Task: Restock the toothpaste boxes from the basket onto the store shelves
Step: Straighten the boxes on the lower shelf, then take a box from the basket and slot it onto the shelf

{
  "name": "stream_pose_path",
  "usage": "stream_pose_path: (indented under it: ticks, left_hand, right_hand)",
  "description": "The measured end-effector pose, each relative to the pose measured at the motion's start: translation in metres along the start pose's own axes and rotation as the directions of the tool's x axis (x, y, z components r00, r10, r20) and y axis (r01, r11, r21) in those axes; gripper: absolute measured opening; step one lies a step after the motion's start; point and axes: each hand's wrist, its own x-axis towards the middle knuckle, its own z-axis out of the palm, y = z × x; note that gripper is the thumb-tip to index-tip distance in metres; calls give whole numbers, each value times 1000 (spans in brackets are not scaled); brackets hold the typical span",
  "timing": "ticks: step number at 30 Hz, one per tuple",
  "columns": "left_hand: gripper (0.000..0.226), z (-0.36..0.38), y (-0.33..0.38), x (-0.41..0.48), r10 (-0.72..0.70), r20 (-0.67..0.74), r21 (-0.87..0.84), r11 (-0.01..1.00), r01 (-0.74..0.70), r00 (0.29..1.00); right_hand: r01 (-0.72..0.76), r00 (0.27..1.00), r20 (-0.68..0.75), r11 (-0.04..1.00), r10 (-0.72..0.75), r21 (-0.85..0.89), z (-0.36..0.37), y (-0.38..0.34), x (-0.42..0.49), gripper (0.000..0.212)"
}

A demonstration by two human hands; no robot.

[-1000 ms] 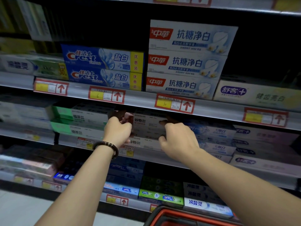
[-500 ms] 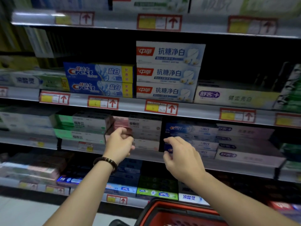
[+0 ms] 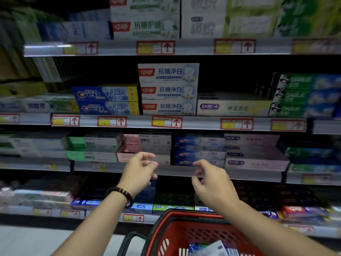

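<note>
Left hand (image 3: pixel 138 172) and right hand (image 3: pixel 212 182) both empty, fingers loosely curled and spread, touching nothing, in front of the pink-and-white box stack (image 3: pixel 145 146) on the middle shelf. Beaded bracelet (image 3: pixel 121 194) on left wrist. Toothpaste boxes (image 3: pixel 208 249) lie in the red basket (image 3: pixel 184 213) at bottom, print blurred. Shelf above: two blue Crest boxes (image 3: pixel 107 100) reading 盐白, three white 中华 boxes (image 3: pixel 168 89) reading 抗糖净白, then a 舒客+ box (image 3: pixel 232 108). Red price tags (image 3: pixel 167 122) with up arrows, digits unreadable.

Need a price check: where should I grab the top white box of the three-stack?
Probably by its two short ends, reaching in from the front: the top white box lies flat, long face outward, with both ends clear of neighbours.
</note>
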Motion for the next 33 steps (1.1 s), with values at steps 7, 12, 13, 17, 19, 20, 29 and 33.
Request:
stream_pose_path:
  ticks: [7, 12, 13, 17, 19, 20, 29, 33]
  left_hand:
    - [17, 11, 8, -56, -34, 26, 37, 999, 33, 999]
    - [15, 20, 8, -91, -41, 74, 78, 996, 36, 996]
    - [15, 22, 8, -98, -47, 83, 84, 996, 40, 995]
    - [17, 35, -1, -118, -86, 107, 99, 992, 75, 991]
    - [16, 44, -7, -129, -113, 118, 106, 989, 100, 987]
    - [16, 50, -11, -133, -126, 127, 110, 987, 113, 984]
    - [15, 98, -63, -155, -247, 204, 229, 953, 199, 947]
    - [18, 107, -80, -155, -301, 208, 312, 922, 229, 931]
  right_hand:
    - [-6, 997, 78, 998, 2, 58, -23, 11, -35, 34]
    - [-11, 991, 131, 994, -4, 109, -37, 27, -62, 30]
    - [-22, 990, 139, 991, 4, 129, -40, 30, -69, 29]
    - [-56, 979, 200, 987, 25, 153, -45, 44, -94, 25]
    - [-55, 967, 255, 990, 21, 127, -45, 54, -105, 24]
    - [-62, 960, 278, 991, 26, 122, -45, 60, -109, 23]
    - [-237, 914, 373, 957, 160, 169, -21, 109, -142, 16]
    - [-336, 882, 414, 918, 227, 212, -15, 133, -150, 12]
